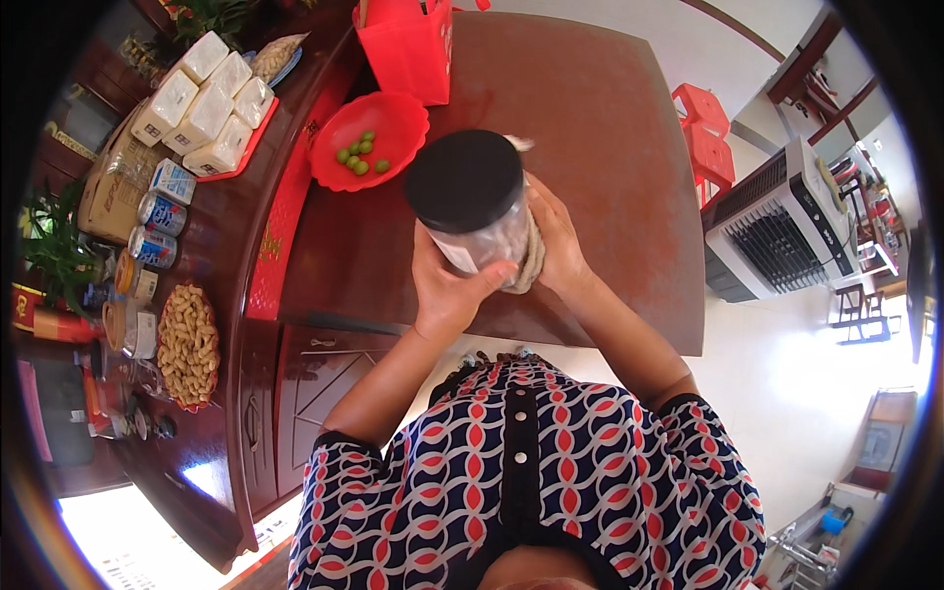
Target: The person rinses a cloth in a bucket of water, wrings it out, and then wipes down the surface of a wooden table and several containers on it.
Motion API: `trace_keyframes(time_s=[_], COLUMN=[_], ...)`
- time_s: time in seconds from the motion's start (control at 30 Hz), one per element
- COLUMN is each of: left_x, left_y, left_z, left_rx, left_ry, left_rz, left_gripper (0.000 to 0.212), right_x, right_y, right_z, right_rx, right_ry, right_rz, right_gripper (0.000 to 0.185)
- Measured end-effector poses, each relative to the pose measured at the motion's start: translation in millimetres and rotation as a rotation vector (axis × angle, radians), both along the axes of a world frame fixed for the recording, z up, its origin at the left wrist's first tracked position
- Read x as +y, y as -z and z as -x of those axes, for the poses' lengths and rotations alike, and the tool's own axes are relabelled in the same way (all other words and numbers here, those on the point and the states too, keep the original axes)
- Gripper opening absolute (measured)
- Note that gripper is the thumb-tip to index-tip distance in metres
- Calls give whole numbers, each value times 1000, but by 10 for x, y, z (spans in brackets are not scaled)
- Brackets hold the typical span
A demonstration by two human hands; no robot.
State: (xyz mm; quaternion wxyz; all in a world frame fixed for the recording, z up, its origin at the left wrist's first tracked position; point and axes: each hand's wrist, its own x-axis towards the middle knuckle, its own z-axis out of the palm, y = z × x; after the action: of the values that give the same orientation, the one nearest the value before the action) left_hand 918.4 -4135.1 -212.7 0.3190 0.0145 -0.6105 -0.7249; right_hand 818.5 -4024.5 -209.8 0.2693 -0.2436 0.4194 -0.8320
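Note:
Both hands hold a clear plastic jar [490, 240] with a black screw lid [466, 179], lid up, above the near part of a brown wooden table [575, 96]. My left hand [453, 284] grips its left side, the thumb across the front. A beige cloth [532, 258] lies between the jar's right side and my right hand [557, 236], whose fingers are partly hidden behind the jar. What the jar contains is unclear. Just left of the lid, a red plastic bowl [402, 136] with several small green fruits [361, 168] rests on the table.
A red bag [409, 55] stands at the table's far left. The dark wooden cabinet [221, 258] on the left bears a plate of peanuts [188, 343], cans [153, 247], jars and wrapped white packs [199, 118]. At right are red plastic stools [709, 151] and an air cooler [782, 221].

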Motion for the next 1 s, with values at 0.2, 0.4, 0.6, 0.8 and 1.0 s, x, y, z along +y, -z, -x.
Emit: trace_keyframes(time_s=[0.2,0.4,0.6,0.8,1.0], left_x=[4,-68,1,21,58], left_y=[290,568,706,937,763], left_z=[110,313,575,871,1129], left_rx=[32,35,-46,-99,-175], left_ry=[-63,-26,-35,73,-93], left_rz=[181,553,540,312,288], left_gripper=[85,92,88,78,72], right_x=[-1,164,498,710,1070], right_y=[99,451,953,745,561], right_z=[-68,-13,254,635,1050], right_rx=[-757,-825,-705,-497,-37], right_ry=[-175,-130,-273,-7,300], right_rz=[92,-44,-228,-560,-343], right_gripper=[42,46,50,34,24])
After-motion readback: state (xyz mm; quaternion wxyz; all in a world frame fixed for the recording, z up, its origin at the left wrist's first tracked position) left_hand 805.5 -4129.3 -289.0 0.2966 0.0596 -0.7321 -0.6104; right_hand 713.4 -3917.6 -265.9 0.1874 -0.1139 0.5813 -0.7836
